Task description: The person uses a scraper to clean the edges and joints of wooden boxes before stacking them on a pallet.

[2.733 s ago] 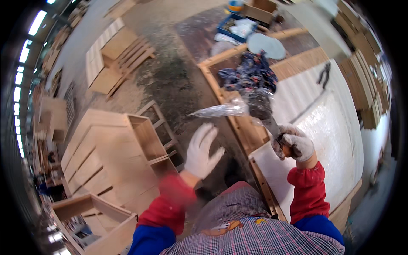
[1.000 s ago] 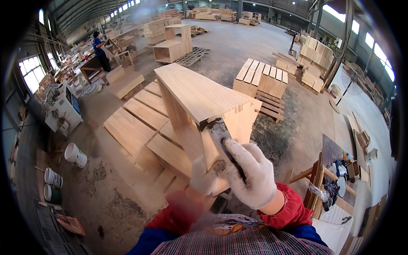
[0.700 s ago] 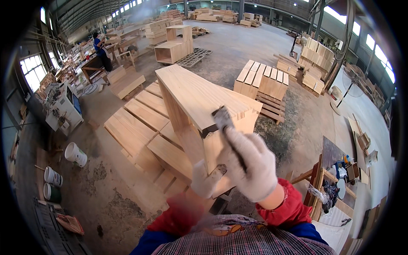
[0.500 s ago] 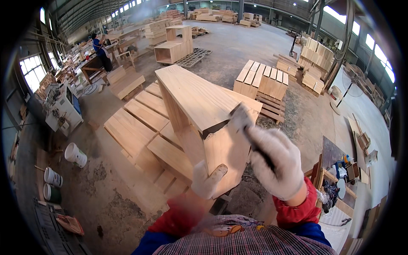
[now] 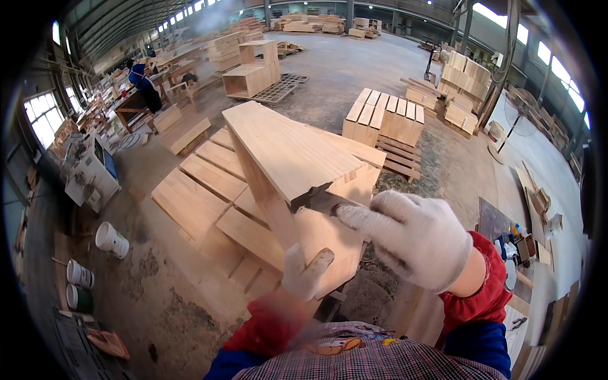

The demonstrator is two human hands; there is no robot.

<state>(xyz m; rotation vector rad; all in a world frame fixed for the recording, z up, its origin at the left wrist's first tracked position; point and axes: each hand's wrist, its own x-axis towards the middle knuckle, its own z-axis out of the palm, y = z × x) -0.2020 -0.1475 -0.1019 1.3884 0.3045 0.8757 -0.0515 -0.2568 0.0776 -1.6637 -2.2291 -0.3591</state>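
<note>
A dusty concrete floor (image 5: 354, 69) is carrying rows of flat wooden boxes (image 5: 202, 190), with a pallet (image 5: 386, 120) of more boxes lying beyond them. White buckets (image 5: 111, 239) are standing on the floor at the left, near the wall.

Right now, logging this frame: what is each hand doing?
Left hand: gloved, steadying the wooden cabinet from below.
Right hand: closed on a metal scraper at the cabinet's edge.
</note>
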